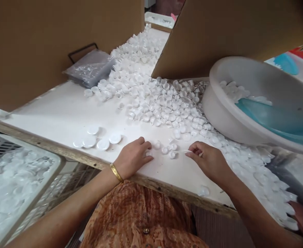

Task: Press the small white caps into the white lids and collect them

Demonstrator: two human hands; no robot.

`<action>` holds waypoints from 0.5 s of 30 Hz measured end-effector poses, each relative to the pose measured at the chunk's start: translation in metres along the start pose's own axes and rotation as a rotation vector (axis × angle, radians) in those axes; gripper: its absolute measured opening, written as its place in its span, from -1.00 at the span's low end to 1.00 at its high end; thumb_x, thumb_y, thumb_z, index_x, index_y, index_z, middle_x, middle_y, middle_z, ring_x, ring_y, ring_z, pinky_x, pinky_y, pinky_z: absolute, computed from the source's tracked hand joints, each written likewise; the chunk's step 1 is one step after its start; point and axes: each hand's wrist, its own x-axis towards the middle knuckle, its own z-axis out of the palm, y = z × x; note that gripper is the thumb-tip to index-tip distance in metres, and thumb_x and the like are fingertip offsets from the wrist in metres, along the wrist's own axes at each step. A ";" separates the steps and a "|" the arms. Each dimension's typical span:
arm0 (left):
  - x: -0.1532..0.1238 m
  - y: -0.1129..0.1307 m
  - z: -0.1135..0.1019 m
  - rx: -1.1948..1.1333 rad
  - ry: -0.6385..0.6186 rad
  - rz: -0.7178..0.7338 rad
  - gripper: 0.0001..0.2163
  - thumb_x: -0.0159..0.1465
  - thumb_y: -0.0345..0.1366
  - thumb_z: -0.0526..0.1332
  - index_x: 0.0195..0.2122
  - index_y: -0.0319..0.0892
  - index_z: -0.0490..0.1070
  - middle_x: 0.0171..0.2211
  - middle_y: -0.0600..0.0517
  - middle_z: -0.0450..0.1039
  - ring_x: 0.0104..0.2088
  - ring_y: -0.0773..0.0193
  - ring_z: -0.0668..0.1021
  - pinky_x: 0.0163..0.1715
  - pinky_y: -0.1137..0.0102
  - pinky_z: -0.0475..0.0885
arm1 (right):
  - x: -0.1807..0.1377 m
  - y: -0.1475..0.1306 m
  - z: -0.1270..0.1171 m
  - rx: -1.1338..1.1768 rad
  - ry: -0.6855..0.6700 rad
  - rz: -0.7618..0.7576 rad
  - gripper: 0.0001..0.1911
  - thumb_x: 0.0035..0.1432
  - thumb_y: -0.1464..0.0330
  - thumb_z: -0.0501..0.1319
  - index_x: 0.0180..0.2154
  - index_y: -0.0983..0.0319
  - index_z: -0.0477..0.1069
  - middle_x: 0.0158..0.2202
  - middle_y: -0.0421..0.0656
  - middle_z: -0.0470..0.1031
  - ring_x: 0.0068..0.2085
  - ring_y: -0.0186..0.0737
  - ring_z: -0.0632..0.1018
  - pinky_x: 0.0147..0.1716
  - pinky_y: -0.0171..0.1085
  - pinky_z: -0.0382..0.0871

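Observation:
My left hand [133,157] rests on the white table [58,113] near its front edge, fingers curled over a small white plastic cap [148,153]. My right hand [209,160] lies a little to the right, thumb and fingers pinched on a thin white disc [187,151]. Between the two hands lie a few small white caps [166,148]. A big heap of the same white caps [164,103] spreads across the table behind the hands. Several flat white discs [97,139] lie in a cluster to the left of my left hand.
A large white basin [246,113] with a blue liner leans at the right, caps inside. A white crate [17,186] full of white parts stands lower left. A clear bag of parts [90,70] lies at the back left. Brown cardboard walls [218,31] stand behind.

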 end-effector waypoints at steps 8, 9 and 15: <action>-0.008 -0.019 -0.011 -0.085 0.049 -0.078 -0.75 0.26 -0.21 0.01 -0.31 -0.17 0.44 -0.36 -0.01 0.39 -0.36 0.26 0.44 -0.35 0.40 0.28 | 0.017 -0.065 0.057 0.782 -0.296 0.163 -0.95 0.06 0.41 0.14 -0.35 0.24 0.30 -0.52 -0.27 0.38 -0.50 -0.37 0.49 -0.44 -0.30 0.48; -0.010 -0.021 -0.014 -0.128 0.067 -0.098 -0.71 0.28 -0.22 -0.05 -0.32 -0.17 0.45 -0.37 -0.01 0.40 -0.34 0.26 0.44 -0.33 0.40 0.28 | 0.020 -0.071 0.063 0.788 -0.298 0.163 -0.94 0.07 0.43 0.13 -0.33 0.23 0.29 -0.53 -0.29 0.37 -0.52 -0.38 0.49 -0.46 -0.30 0.48; -0.015 -0.023 -0.014 -0.316 0.088 -0.174 -0.75 0.24 -0.22 0.01 -0.29 -0.16 0.46 -0.37 0.02 0.47 -0.36 0.29 0.45 -0.36 0.42 0.28 | 0.032 -0.085 0.084 0.735 -0.277 0.153 -0.91 0.07 0.47 0.11 -0.32 0.21 0.28 -0.54 -0.30 0.36 -0.53 -0.37 0.52 -0.52 -0.35 0.47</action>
